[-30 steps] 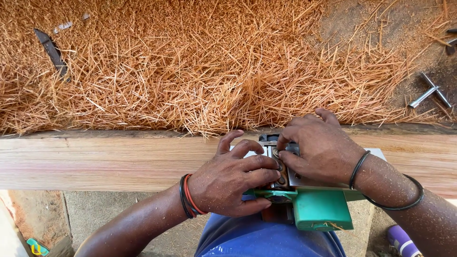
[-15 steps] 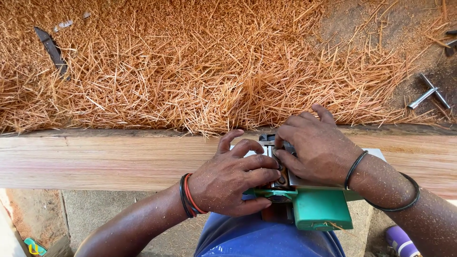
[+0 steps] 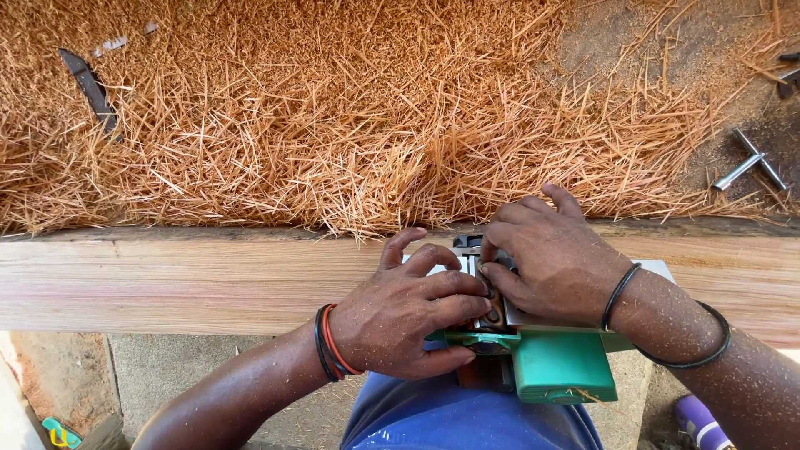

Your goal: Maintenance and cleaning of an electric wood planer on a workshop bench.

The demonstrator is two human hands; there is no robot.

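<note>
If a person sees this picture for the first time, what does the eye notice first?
A thick heap of orange-brown wood shavings fills the upper half. Below it, a long pale wooden beam runs across, and the left hand and right hand rest on a green and grey electric planer lying on it.

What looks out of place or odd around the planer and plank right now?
A dark flat blade lies half buried in the shavings at far left, and a metal T-shaped tool lies loose in sawdust at right. Both hands rest on the green planer.
</note>
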